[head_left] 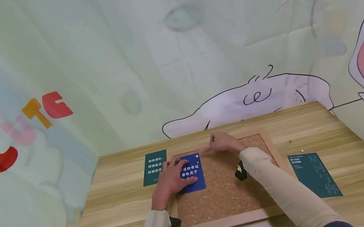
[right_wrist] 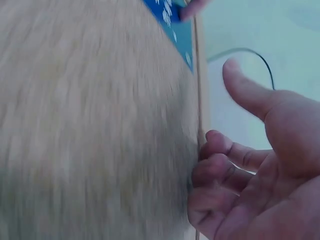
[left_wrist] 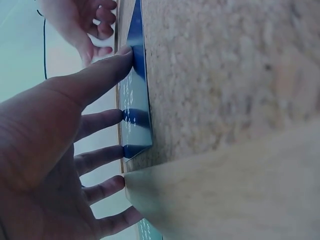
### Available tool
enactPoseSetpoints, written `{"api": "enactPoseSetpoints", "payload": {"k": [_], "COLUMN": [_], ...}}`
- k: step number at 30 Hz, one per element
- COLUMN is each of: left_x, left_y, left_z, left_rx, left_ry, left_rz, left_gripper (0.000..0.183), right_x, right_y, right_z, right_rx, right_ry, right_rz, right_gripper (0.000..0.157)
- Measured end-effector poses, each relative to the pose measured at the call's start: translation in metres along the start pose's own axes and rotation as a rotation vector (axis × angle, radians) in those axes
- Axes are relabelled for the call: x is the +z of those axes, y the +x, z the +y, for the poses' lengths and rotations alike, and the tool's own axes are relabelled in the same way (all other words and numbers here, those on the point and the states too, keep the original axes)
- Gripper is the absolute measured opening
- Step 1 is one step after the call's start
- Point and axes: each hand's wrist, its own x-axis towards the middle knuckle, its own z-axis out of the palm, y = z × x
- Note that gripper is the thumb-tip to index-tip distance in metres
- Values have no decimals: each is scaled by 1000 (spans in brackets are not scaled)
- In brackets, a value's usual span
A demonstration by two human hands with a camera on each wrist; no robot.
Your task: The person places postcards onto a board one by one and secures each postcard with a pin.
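A blue card (head_left: 198,182) with white writing lies on the left part of a wood-framed corkboard (head_left: 227,197). My left hand (head_left: 173,176) presses it with spread fingers; in the left wrist view the thumb (left_wrist: 107,70) and two fingertips touch its face. A small pale spot (head_left: 196,156) shows at the card's upper right corner. My right hand (head_left: 222,142) is over the board's top edge, just right of that corner. In the right wrist view its thumb (right_wrist: 245,90) is extended and its other fingers bend loosely, with nothing seen between them.
A green card (head_left: 154,165) lies left of the board, partly behind the left hand. Another dark green card (head_left: 315,175) lies to the right, with small shiny bits (head_left: 302,150) above it. A printed curtain (head_left: 123,59) stands behind the wooden table (head_left: 111,208).
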Motion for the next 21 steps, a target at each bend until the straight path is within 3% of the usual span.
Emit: {"api": "enactPoseSetpoints", "payload": {"k": [12,16,21], "left_x": [1,4,4], "left_y": [0,-1,-1], "left_z": [-2,-2,-1], "left_rx": [10,18,15], "left_ry": [9,6,7], "left_rz": [11,25,32], "left_gripper": [75,75,75], "right_x": [-63,-75,-78], "right_y": [-44,-64,-91], "right_z": [72,95,120], "right_rx": [-174,-228,-247], "right_ry": [-27,-145,-193], "right_rz": [65,137,198], "right_gripper": [98,107,109]}}
